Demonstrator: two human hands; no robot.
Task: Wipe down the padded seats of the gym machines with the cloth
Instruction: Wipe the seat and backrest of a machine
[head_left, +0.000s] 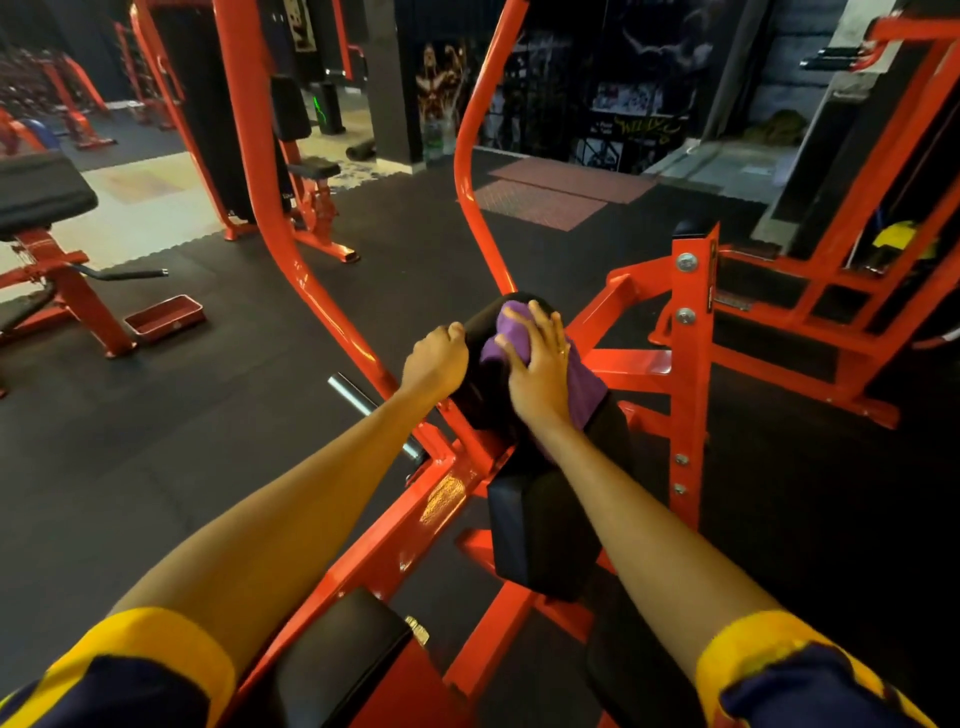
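Note:
A purple cloth (582, 379) lies over the upper end of a black padded rest (483, 384) on a red machine frame (436, 499). My right hand (537, 358) lies on top of the cloth, fingers curled round its bunched upper part, pressing it against the pad. My left hand (436, 358) grips the pad's left edge with curled fingers. A second black pad (540, 540) sits lower on the same frame, partly hidden by my right forearm. Another black pad (337, 654) shows at the bottom.
Red uprights (306, 270) curve up on either side of the pad. A chrome peg (363, 400) sticks out at left. A bench with a black pad (41, 197) and a red tray (163, 319) stand at left. Another red frame (810, 312) stands at right. Black rubber floor all around.

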